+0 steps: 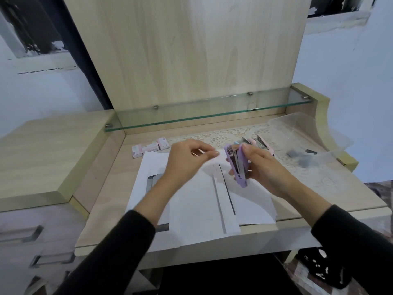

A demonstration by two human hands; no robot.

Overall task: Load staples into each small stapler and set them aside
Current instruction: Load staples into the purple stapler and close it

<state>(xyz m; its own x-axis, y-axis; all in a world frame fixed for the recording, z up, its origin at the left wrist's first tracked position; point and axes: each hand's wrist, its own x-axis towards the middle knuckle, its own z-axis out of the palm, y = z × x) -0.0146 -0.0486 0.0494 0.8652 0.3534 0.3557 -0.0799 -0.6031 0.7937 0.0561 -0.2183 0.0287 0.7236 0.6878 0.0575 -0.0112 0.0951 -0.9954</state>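
My right hand (263, 169) grips a small purple stapler (239, 166), hinged open so its metal magazine shows, and holds it above the white paper sheets (197, 201). My left hand (187, 158) hovers just left of it, thumb and fingers pinched together near the stapler's top; whether a staple strip sits between them is too blurred to tell. Behind my right hand, more small staplers (262, 143), pink and other pastel ones, lie on the lace mat. Three small pink staple boxes (150, 147) sit at the back left of the desk.
A clear plastic bag (308, 141) with dark pieces inside lies at the back right. A glass shelf (202, 116) runs along the back panel. A raised wooden cabinet top (42, 158) borders the left. The desk's front edge (212, 250) is near me.
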